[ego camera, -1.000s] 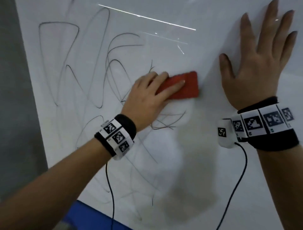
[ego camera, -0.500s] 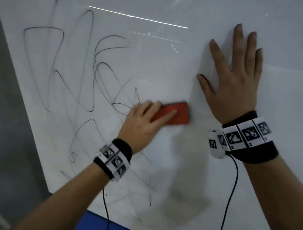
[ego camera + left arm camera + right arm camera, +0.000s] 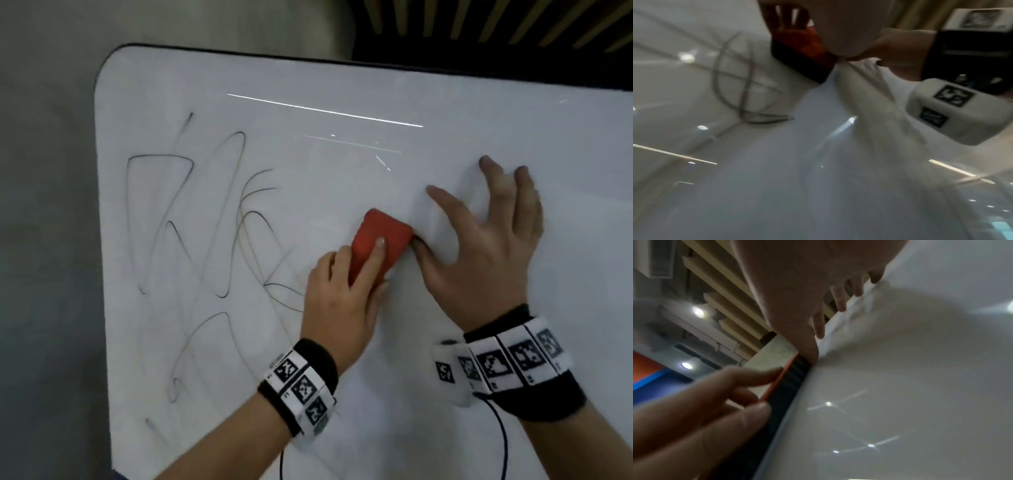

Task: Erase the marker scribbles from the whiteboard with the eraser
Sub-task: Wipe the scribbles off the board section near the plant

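Observation:
The whiteboard (image 3: 359,404) carries thin black scribbles (image 3: 212,233) over its left half; its right half is wiped. My left hand (image 3: 368,270) grips the red eraser (image 3: 387,229), which lies tilted up to the right against the board at the scribbles' right edge. In the left wrist view the eraser (image 3: 803,52) shows its black felt on the board, next to a looped scribble (image 3: 735,91). Just to the right, my right hand (image 3: 479,219) is arched on spread fingertips, its thumb touching the eraser's corner. The right wrist view shows the felt edge (image 3: 793,378).
A grey wall (image 3: 44,240) lies left of the board's rounded top corner (image 3: 116,54). A dark slatted panel (image 3: 496,24) runs beyond the top edge. Thin black cables (image 3: 503,442) hang from both wristbands over the board's lower part.
The eraser has swung round to point up and right, nearer my right hand. My right palm has lifted off the board onto its fingertips. The view has pulled back to show the board's top edge.

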The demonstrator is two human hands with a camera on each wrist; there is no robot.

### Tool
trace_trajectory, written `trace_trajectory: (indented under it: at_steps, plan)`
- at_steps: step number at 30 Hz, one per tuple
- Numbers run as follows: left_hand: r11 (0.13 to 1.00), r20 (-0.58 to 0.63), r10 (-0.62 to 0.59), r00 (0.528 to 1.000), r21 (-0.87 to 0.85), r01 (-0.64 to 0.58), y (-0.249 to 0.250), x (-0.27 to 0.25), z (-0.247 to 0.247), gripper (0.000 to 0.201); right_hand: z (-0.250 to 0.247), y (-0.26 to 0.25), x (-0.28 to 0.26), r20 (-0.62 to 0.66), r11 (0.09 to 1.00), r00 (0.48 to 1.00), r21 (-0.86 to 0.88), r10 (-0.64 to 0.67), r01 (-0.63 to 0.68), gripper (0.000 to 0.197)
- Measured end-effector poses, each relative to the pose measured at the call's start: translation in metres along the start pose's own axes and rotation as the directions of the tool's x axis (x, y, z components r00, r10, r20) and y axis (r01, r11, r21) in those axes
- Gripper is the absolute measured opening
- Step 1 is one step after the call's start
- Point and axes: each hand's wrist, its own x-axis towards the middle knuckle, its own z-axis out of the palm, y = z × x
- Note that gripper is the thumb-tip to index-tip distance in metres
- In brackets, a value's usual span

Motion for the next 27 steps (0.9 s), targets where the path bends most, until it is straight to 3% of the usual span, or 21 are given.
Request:
trace_trajectory:
  at_steps: [6, 11, 13, 16, 22, 25, 27]
  plan:
    - [1.000, 0.014, 0.013, 1.000, -0.018, -0.012, -0.017, -0.010, -0.002, 0.046, -0.017, 0.007, 0.028, 0.159, 0.994, 0.983, -0.028, -0.097, 0.103, 0.065]
    - [0.999, 0.066, -0.052, 0.996, 0.008, 0.052, -0.019, -0.100, 0.005, 0.045, -0.009, 0.002, 0.023, 0.152, 0.991, 0.983, -0.065, -0.105, 0.116, 0.063]
    - [0.998, 0.067, -0.053, 0.996, 0.020, 0.052, -0.027, -0.108, 0.008, 0.044, -0.005, 0.000, 0.019, 0.160, 0.985, 0.977, -0.077, -0.141, 0.154, 0.062]
    - [0.990, -0.028, -0.137, 0.990, 0.013, 0.138, -0.063, -0.064, -0.002, 0.046, -0.002, 0.001, 0.017, 0.177, 0.981, 0.970, -0.067, -0.169, 0.183, 0.062]
    - [0.887, -0.228, -0.442, 0.868, 0.034, 0.460, -0.146, 0.090, -0.040, 0.051, -0.001, 0.000, 0.014, 0.164, 0.984, 0.974, -0.066, -0.156, 0.168, 0.061]
    - [0.837, -0.254, -0.530, 0.809, -0.001, 0.548, -0.138, 0.107, -0.036, 0.049, 0.001, -0.005, 0.013, 0.163, 0.988, 0.978, -0.062, -0.127, 0.139, 0.061]
    - [0.848, -0.253, -0.512, 0.821, 0.003, 0.530, -0.111, 0.081, -0.025, 0.049, 0.003, -0.009, 0.012, 0.152, 0.991, 0.982, -0.060, -0.108, 0.119, 0.062]
